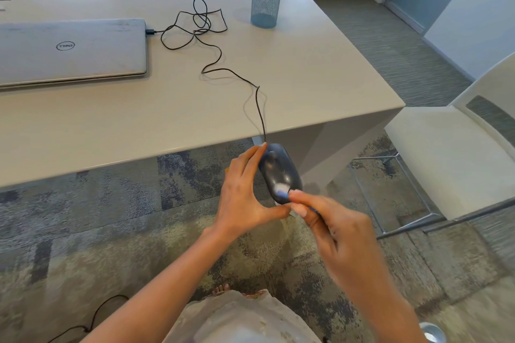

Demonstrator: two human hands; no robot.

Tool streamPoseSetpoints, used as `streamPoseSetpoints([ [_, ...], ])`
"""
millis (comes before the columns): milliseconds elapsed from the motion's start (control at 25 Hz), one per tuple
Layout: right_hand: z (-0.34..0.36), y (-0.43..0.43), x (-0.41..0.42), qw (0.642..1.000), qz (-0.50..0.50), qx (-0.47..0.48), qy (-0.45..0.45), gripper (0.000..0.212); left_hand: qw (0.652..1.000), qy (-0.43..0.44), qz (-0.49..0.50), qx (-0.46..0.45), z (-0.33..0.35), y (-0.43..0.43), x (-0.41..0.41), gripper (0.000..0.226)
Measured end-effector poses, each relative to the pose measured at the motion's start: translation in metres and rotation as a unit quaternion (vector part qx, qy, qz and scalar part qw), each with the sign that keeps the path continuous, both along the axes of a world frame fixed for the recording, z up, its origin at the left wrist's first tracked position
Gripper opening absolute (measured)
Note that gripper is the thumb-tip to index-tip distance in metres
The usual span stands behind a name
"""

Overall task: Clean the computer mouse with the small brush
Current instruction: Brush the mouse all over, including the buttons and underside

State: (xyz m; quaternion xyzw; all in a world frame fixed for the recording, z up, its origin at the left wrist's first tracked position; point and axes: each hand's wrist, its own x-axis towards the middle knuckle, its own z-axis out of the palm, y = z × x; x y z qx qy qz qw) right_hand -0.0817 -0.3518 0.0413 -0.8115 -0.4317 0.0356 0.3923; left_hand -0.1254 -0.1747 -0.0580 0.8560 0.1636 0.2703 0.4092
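Observation:
A dark grey wired computer mouse [280, 171] is held in the air just off the table's front edge, over the carpet. My left hand [245, 192] grips it from the left side, index finger along its front and thumb under its rear. My right hand [338, 234] pinches a small brush [282, 193] with a blue handle; its pale bristles, blurred, rest on the rear top of the mouse. Most of the handle is hidden in my fingers. The mouse's black cable [214, 64] runs up across the table to the laptop.
A closed silver laptop [69, 50] lies at the left of the pale table [320, 78]. A blue mesh pen cup [266, 3] stands at the back. A white chair [446, 153] stands to the right. Another cable [92, 320] lies on the carpet at bottom left.

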Motion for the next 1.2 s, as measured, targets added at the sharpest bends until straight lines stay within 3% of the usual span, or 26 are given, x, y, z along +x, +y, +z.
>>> streamPoseSetpoints([
  [360,0.004,-0.008,0.013,0.997,-0.032,0.033,0.059,0.019,0.999,-0.005,-0.01,0.043,0.003,-0.003,0.0,0.111],
  [600,-0.001,-0.033,0.042,0.985,-0.159,0.038,0.048,0.025,0.999,-0.012,-0.014,0.043,0.006,-0.001,-0.003,0.112],
  [800,-0.012,-0.025,0.039,0.977,-0.193,0.033,0.083,0.018,0.999,-0.019,-0.015,0.023,0.007,-0.003,-0.003,0.112],
  [1200,-0.055,0.005,0.051,0.962,-0.17,-0.017,0.212,0.021,0.999,-0.029,-0.019,0.01,0.002,-0.006,0.0,0.115],
])
